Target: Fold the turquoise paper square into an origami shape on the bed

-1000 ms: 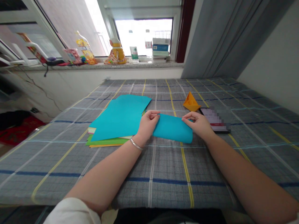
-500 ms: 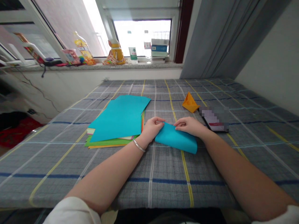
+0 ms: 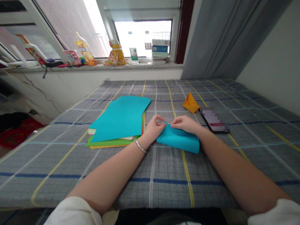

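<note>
A sheet of blue paper [image 3: 179,141] lies in front of me, bent over on itself with a rounded, uncreased edge toward me. My left hand [image 3: 154,127] pinches its far left corner between thumb and fingers. Close beside it, my right hand [image 3: 184,123] grips the paper's far edge, fingertips pressed together. To the left rests a stack of coloured paper, with blue sheets [image 3: 119,118] on top and green sheets [image 3: 110,143] showing below. Beyond my right hand stands a folded orange paper shape [image 3: 191,103].
A phone [image 3: 215,122] with a blurred screen lies right of my right hand. The surface is covered by a grey plaid cloth [image 3: 93,184]. On the windowsill [image 3: 93,69] are a yellow bottle [image 3: 84,50], a green-and-white tube [image 3: 134,56] and stacked boxes [image 3: 160,50].
My right hand has slid slightly left along the far edge, closer to my left hand. The paper has shifted a little to the right at its near edge.
</note>
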The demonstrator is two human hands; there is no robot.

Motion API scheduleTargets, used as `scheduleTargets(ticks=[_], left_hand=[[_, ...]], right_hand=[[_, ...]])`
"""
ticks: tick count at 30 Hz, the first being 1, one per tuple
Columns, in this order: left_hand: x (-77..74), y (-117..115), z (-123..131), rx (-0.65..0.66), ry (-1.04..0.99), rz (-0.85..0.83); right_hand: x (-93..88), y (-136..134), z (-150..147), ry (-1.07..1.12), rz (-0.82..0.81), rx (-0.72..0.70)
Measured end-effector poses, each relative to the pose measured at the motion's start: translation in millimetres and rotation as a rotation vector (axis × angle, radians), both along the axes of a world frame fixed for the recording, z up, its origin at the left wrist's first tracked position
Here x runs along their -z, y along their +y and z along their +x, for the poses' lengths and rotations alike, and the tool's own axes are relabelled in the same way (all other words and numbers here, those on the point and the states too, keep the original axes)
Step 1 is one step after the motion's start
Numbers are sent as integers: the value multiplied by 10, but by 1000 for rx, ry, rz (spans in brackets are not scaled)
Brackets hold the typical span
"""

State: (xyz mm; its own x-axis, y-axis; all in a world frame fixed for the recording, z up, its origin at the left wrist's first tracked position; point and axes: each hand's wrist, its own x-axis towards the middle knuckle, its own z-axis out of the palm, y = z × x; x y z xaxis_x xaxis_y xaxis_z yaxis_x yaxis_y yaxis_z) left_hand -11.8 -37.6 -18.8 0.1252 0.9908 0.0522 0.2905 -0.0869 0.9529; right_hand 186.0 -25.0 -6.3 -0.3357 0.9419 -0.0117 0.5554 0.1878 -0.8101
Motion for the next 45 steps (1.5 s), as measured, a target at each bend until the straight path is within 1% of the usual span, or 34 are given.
scheduleTargets(ticks=[2,4,7,9,11,13,15,18,22,24,26,29,31,34,38,41,43,45], left_hand=[[5,13,-2,-9,-30,-3],[-12,14,-8,13,-105,-13],[-75,-13,-20,81,-284,-84],[-117,-42,-21,145,-363,-141],[-145,-70,-16,184,-385,-150],[-161,-95,-6,179,-380,-117],[-178,-117,0,160,-372,-71],[-216,-145,-4,168,-354,-4],[-233,-139,-15,141,-241,74],[-207,-115,-18,106,-182,59],[-174,-86,-21,84,-135,7],[-153,-51,-31,71,-59,-48],[-174,-43,-43,76,-23,-87],[-247,-54,-65,87,-13,-138],[-342,-98,-83,95,-47,-151],[-368,-130,-73,94,-111,-163],[-364,-139,-55,100,-128,-130],[-351,-137,-37,120,-61,-43]], right_hand=[[-16,-10,17,24,-14,24],[-35,-15,59,57,-23,73],[-71,-23,158,138,-66,220],[-96,-38,221,214,-108,304],[-117,-57,259,262,-121,344],[-128,-73,268,264,-107,361],[-127,-77,261,243,-91,371],[-123,-66,254,236,-34,370],[-150,-67,271,246,34,386],[-168,-79,280,224,60,409],[-181,-89,285,207,75,420],[-196,-95,286,191,68,421],[-211,-94,284,176,72,421],[-245,-99,279,159,84,417],[-299,-132,279,185,44,374],[-335,-160,277,149,56,341],[-344,-172,260,124,71,315],[-338,-181,225,125,65,279]])
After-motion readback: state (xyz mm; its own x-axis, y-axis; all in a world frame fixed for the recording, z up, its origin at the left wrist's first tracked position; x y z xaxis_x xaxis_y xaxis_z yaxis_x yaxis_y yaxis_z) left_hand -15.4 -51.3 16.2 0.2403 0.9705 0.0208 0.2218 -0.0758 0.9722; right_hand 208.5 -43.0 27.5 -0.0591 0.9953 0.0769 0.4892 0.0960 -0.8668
